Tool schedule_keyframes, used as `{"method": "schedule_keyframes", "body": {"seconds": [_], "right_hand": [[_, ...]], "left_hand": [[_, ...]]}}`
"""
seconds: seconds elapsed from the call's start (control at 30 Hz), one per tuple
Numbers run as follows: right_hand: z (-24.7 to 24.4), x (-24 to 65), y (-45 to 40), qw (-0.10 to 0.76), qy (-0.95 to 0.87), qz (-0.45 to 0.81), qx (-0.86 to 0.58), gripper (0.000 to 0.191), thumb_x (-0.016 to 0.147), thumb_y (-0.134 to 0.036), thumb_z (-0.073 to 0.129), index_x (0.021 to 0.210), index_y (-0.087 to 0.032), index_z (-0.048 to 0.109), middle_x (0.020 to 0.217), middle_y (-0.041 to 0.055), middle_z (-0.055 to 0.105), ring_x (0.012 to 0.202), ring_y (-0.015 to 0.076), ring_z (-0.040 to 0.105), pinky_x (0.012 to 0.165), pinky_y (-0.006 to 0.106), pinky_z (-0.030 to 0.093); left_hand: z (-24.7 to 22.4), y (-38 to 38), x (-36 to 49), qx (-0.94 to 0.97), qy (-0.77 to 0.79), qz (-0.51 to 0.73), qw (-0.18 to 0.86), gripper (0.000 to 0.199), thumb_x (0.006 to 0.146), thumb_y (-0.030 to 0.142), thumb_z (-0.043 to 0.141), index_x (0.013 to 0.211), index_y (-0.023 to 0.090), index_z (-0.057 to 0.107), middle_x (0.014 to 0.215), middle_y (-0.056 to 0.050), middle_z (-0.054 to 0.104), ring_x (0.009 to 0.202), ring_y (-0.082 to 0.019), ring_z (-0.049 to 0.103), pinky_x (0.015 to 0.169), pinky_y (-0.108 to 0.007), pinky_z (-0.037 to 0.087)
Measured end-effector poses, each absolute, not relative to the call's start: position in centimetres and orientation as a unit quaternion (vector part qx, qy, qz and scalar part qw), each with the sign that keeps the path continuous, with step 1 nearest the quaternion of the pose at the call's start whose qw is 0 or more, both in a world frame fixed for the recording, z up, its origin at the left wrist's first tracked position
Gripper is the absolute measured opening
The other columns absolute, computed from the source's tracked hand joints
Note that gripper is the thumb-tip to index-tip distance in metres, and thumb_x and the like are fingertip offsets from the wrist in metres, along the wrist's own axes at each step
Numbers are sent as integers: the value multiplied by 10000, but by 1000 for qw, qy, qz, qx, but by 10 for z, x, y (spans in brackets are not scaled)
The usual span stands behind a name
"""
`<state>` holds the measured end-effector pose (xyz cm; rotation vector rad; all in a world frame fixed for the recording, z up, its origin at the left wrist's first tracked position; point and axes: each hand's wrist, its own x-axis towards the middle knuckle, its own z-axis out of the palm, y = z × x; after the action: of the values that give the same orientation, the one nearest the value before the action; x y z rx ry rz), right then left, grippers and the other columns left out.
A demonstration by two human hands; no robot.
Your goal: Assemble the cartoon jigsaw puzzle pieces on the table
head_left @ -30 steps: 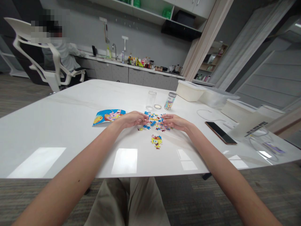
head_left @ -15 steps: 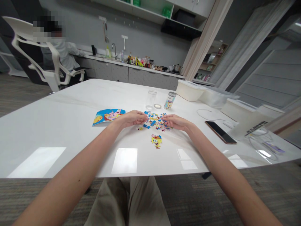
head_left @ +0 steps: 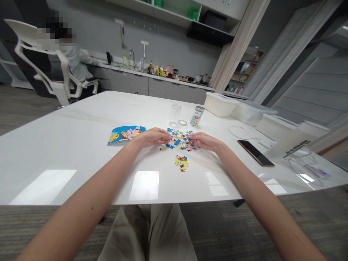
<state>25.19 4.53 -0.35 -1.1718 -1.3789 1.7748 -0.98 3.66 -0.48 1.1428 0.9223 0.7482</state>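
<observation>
A pile of loose jigsaw puzzle pieces (head_left: 178, 141), mostly blue with yellow and pink, lies on the white table between my hands. My left hand (head_left: 159, 137) is at the pile's left edge, its fingers curled together. On the opposite side, my right hand (head_left: 203, 140) has thumb and fingers drawn together over the pieces. Whatever either hand pinches is too small to make out. Closer to me lies a joined puzzle section (head_left: 181, 163) showing a yellow cartoon face. One separate piece (head_left: 162, 148) rests below my left fingers. A curved picture sheet (head_left: 122, 134) lies beyond my left wrist.
Behind the pile stand a clear jar (head_left: 174, 115), a ring-shaped lid (head_left: 182, 123) and a printed canister (head_left: 197, 116). To the right are a phone (head_left: 255, 152), a white cable and several storage boxes (head_left: 220, 104). A person sits in a white chair (head_left: 65, 72) far left.
Both hands stay in nearly the same place at the pile, with the fingers barely shifted. The view has moved very slightly; the joined section and the jars are unchanged.
</observation>
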Motion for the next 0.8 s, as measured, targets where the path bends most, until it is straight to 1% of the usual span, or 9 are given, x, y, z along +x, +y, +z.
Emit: {"method": "schedule_keyframes", "body": {"seconds": [0.13, 0.27, 0.33, 0.43, 0.53, 0.63, 0.7, 0.77, 0.8], "right_hand": [[-6, 253, 46, 287, -532, 671, -430, 83, 784, -62, 636, 818, -99, 702, 815, 88, 722, 712, 109, 667, 621, 161, 543], [-7, 255, 45, 296, -542, 672, -409, 269, 704, 5, 652, 935, -127, 696, 892, 68, 721, 801, 119, 682, 680, 168, 550], [-7, 255, 44, 295, -543, 673, -406, 320, 658, 22, 680, 934, -139, 694, 896, 57, 720, 818, 130, 688, 684, 178, 554], [-6, 256, 43, 290, -541, 680, -402, 313, 619, 8, 727, 888, -148, 692, 813, 33, 712, 774, 138, 694, 653, 192, 555], [-6, 256, 43, 298, -535, 679, -405, 300, 605, -10, 759, 865, -145, 696, 755, 19, 707, 769, 136, 696, 714, 214, 561], [-6, 255, 43, 304, -535, 673, -411, 204, 630, -56, 778, 801, -131, 696, 795, 46, 728, 816, 135, 698, 816, 228, 549], [-6, 255, 43, 305, -545, 668, -406, 153, 650, -89, 785, 768, -123, 694, 836, 67, 738, 871, 144, 696, 853, 222, 535], [-6, 255, 44, 299, -551, 665, -407, 148, 670, -106, 782, 794, -120, 703, 850, 75, 740, 868, 146, 696, 826, 215, 545], [-6, 255, 44, 296, -550, 664, -411, 153, 684, -109, 774, 822, -119, 709, 832, 71, 739, 822, 135, 697, 778, 206, 557]], "left_hand": [[-4, 36, -10, 509, 408, 329, 683, 180, 584, 157, 817, 727, 115, 717, 767, -68, 703, 760, -132, 624, 782, -262, 492], [-4, 35, -11, 514, 412, 322, 680, 208, 540, 92, 815, 708, 130, 697, 721, -43, 693, 720, -123, 624, 763, -265, 492], [-4, 34, -11, 517, 417, 321, 675, 187, 552, 103, 811, 689, 134, 688, 711, -45, 693, 715, -127, 627, 748, -264, 496], [-4, 35, -11, 513, 423, 322, 674, 164, 581, 133, 803, 706, 132, 697, 758, -69, 708, 754, -142, 638, 744, -263, 502], [-3, 35, -10, 507, 432, 315, 676, 172, 609, 167, 791, 754, 124, 711, 792, -80, 714, 762, -145, 641, 755, -267, 507], [-2, 35, -9, 504, 438, 309, 677, 185, 630, 184, 778, 790, 114, 715, 804, -84, 715, 746, -142, 644, 752, -269, 508], [-1, 34, -10, 503, 435, 312, 679, 198, 611, 142, 783, 793, 116, 710, 794, -82, 714, 752, -145, 649, 758, -271, 503], [-1, 33, -10, 499, 431, 318, 681, 224, 583, 89, 789, 787, 120, 701, 771, -74, 711, 761, -147, 654, 779, -278, 497], [0, 33, -10, 497, 432, 320, 681, 234, 574, 71, 789, 783, 121, 695, 760, -70, 708, 762, -147, 655, 791, -283, 495]]}}
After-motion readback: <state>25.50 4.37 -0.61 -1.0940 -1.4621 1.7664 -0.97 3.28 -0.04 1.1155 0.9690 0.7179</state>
